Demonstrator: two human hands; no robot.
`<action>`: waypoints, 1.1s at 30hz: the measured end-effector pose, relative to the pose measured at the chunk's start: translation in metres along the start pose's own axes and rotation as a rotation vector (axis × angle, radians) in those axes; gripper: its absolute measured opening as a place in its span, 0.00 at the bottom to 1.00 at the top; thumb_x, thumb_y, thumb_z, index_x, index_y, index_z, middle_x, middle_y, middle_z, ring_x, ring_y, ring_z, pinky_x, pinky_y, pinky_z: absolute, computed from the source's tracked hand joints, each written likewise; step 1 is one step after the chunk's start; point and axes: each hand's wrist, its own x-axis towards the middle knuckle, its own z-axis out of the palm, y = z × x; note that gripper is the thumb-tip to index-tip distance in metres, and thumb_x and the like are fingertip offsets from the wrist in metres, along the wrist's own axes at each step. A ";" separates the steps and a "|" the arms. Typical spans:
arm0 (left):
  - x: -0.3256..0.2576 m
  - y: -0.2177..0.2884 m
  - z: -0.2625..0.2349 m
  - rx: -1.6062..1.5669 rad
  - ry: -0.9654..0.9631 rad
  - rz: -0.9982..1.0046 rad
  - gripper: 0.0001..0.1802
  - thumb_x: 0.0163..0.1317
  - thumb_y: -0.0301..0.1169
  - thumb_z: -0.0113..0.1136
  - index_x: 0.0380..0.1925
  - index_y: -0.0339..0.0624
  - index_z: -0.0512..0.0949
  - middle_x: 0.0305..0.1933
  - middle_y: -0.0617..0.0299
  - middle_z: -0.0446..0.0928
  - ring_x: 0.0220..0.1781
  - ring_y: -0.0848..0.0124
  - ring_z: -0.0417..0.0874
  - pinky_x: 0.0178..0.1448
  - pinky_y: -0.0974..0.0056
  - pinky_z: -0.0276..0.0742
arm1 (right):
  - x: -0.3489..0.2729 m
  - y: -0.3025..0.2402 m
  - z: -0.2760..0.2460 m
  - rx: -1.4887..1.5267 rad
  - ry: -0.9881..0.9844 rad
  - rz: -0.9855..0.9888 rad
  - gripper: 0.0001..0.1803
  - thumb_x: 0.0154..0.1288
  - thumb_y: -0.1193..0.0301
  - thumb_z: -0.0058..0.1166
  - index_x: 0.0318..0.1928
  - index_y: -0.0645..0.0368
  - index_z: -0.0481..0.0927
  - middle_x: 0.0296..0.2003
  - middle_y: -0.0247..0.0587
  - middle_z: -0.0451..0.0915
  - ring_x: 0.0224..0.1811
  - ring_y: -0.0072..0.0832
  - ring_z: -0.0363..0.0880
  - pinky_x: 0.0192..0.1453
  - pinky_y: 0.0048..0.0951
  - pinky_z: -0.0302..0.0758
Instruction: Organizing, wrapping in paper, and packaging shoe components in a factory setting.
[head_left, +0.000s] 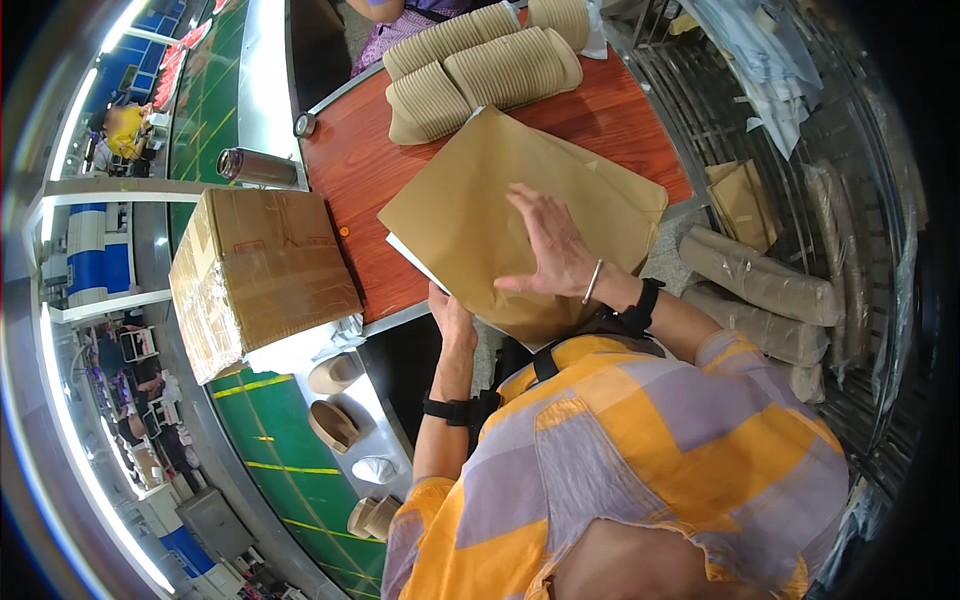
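Note:
A stack of large brown paper sheets (450, 215) lies across the near part of a red wood-grain table, with a white edge showing along its left side. My left hand (453, 322) grips the stack's near left edge, its fingers partly hidden by the paper. Over the middle of the top sheet is my right hand (552, 245), thumb and fingers spread and holding nothing. Whether its palm touches the paper I cannot tell. Beyond the sheets, rows of nested tan paper cups or bowls (510, 70) lie on their sides.
A taped cardboard box (270, 270) stands left of the red table (345, 185). Behind it are a metal flask (258, 168) and a round lid (305, 125). Wrapped rolls (760, 275) fill a wire rack at right. Tan pieces sit on a metal ledge (372, 435). Another person sits across the table.

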 end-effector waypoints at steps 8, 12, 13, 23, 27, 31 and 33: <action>-0.001 -0.002 -0.002 -0.073 -0.001 0.040 0.22 0.55 0.26 0.61 0.49 0.33 0.69 0.47 0.56 0.75 0.45 0.68 0.78 0.52 0.64 0.73 | 0.002 -0.002 0.058 0.008 -0.309 0.188 0.19 0.50 0.63 0.57 0.39 0.64 0.73 0.39 0.53 0.77 0.44 0.44 0.75 0.56 0.47 0.64; 0.013 0.001 -0.013 -0.151 -0.013 0.056 0.21 0.55 0.22 0.60 0.50 0.32 0.69 0.47 0.54 0.76 0.46 0.65 0.79 0.52 0.63 0.74 | -0.015 0.033 0.033 0.018 -0.125 0.492 0.10 0.55 0.67 0.53 0.28 0.62 0.73 0.25 0.48 0.78 0.26 0.43 0.77 0.33 0.39 0.73; 0.018 0.003 -0.013 -0.145 0.018 0.023 0.21 0.55 0.21 0.60 0.50 0.32 0.70 0.47 0.53 0.76 0.45 0.64 0.79 0.51 0.61 0.75 | -0.020 0.049 0.017 0.067 0.008 0.586 0.09 0.57 0.67 0.54 0.29 0.61 0.74 0.25 0.45 0.78 0.23 0.36 0.76 0.29 0.34 0.72; 0.055 0.000 -0.034 -0.221 -0.055 -0.079 0.23 0.52 0.20 0.63 0.49 0.29 0.69 0.48 0.51 0.76 0.46 0.62 0.78 0.51 0.61 0.74 | -0.103 0.090 -0.071 0.532 0.542 0.855 0.06 0.62 0.73 0.54 0.36 0.63 0.78 0.22 0.26 0.74 0.21 0.12 0.68 0.25 0.15 0.65; 0.064 -0.028 -0.068 0.049 -0.098 -0.189 0.27 0.51 0.24 0.65 0.51 0.28 0.68 0.49 0.51 0.75 0.48 0.63 0.77 0.51 0.62 0.73 | -0.141 0.071 -0.030 0.672 0.500 1.041 0.05 0.62 0.74 0.54 0.34 0.63 0.77 0.22 0.27 0.73 0.19 0.12 0.67 0.23 0.15 0.65; 0.066 -0.008 -0.079 0.469 0.091 0.084 0.34 0.45 0.32 0.71 0.52 0.30 0.67 0.55 0.47 0.68 0.57 0.58 0.70 0.56 0.60 0.69 | -0.133 0.062 -0.020 0.577 0.483 0.996 0.04 0.62 0.75 0.53 0.32 0.64 0.75 0.21 0.27 0.73 0.19 0.13 0.68 0.23 0.16 0.65; 0.053 0.031 -0.055 0.589 0.150 0.489 0.35 0.44 0.30 0.70 0.52 0.32 0.67 0.55 0.47 0.67 0.59 0.56 0.67 0.58 0.57 0.66 | -0.128 0.062 -0.020 0.554 0.485 0.986 0.05 0.62 0.75 0.54 0.31 0.64 0.75 0.21 0.27 0.73 0.19 0.13 0.68 0.22 0.16 0.65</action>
